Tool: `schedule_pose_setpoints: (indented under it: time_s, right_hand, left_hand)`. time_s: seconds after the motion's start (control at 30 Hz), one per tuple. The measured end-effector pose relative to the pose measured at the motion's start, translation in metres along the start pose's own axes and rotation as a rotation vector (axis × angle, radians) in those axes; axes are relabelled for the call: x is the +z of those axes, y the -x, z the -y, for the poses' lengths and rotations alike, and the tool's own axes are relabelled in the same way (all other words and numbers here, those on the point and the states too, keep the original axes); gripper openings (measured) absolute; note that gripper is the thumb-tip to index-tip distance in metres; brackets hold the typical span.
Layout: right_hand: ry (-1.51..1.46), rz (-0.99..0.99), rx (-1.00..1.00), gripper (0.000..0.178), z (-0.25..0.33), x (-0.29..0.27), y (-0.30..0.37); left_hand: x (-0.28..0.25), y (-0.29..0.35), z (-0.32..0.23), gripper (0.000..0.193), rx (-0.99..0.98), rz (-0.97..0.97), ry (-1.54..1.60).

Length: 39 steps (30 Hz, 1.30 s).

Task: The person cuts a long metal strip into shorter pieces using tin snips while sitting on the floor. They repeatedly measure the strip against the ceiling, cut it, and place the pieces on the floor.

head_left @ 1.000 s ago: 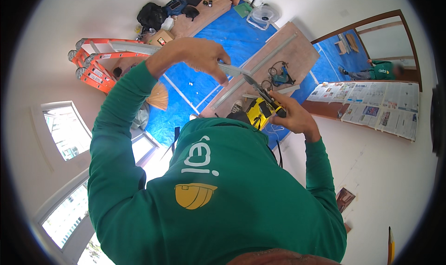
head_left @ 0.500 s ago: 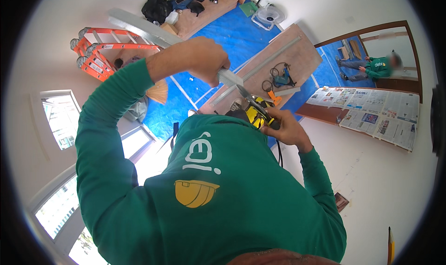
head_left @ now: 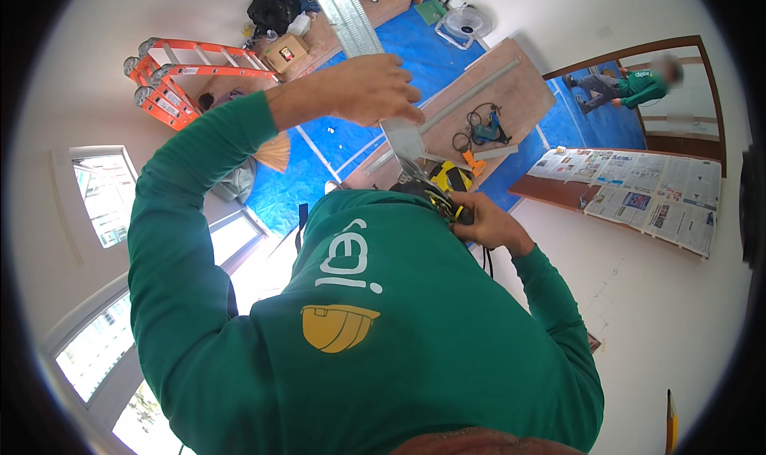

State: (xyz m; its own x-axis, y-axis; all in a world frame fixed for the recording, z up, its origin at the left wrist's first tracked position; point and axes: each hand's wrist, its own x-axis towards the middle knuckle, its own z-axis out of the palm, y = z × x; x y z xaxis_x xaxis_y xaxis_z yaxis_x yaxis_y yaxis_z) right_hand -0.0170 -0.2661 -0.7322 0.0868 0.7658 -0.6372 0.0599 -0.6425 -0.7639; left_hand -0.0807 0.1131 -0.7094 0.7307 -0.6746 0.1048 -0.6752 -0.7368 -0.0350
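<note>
My left hand (head_left: 375, 88) is raised and closed around a long grey metal channel (head_left: 345, 12), which runs from the top edge of the picture down to just past my fingers. The channel's lower end (head_left: 403, 140) hangs right above a yellow and black power tool (head_left: 447, 185). That tool is gripped by my right hand (head_left: 488, 225), close to my chest. Both arms are in green sleeves. My green shirt hides the lower part of the tool and its cord.
An orange ladder (head_left: 179, 76) lies at the upper left on blue floor sheeting (head_left: 415, 52). A wooden board (head_left: 511, 96) carries a corded tool. A fan (head_left: 467, 20), a cardboard box (head_left: 286, 52), newspapers (head_left: 638, 192), windows (head_left: 104, 192) and another person in a doorway (head_left: 630, 88) surround me.
My left hand has lifted the metal channel and swung it more upright, so more of its length shows. The right hand has drawn the yellow tool slightly closer to my chest.
</note>
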Motion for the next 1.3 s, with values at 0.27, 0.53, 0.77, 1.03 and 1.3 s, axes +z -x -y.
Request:
schedule_pose_setpoints:
  time_s: [0.27,0.53,0.77,1.03,1.3]
  right_hand:
    - [-0.06,-0.007,-0.212,0.047,0.0,-0.005,-0.001]
    - [-0.357,-0.934,-0.54,0.029,0.056,-0.005,-0.036]
    - [-0.549,-0.92,-0.951,0.029,0.126,-0.03,-0.076]
    - [-0.412,-1.135,-0.864,0.031,0.124,-0.025,-0.089]
    - [0.752,-1.437,-0.573,0.043,0.107,-0.026,-0.111]
  left_hand:
    - [-0.008,-0.013,0.002,0.06,-0.359,-0.097,0.156]
    - [-0.047,-0.021,-0.002,0.07,-0.753,-0.217,0.88]
    - [-0.058,-0.044,-0.024,0.089,-0.745,-0.428,1.024]
    - [-0.025,-0.052,-0.043,0.1,-0.932,-0.489,0.332]
    - [0.004,-0.065,-0.034,0.099,-0.935,-0.349,-0.026]
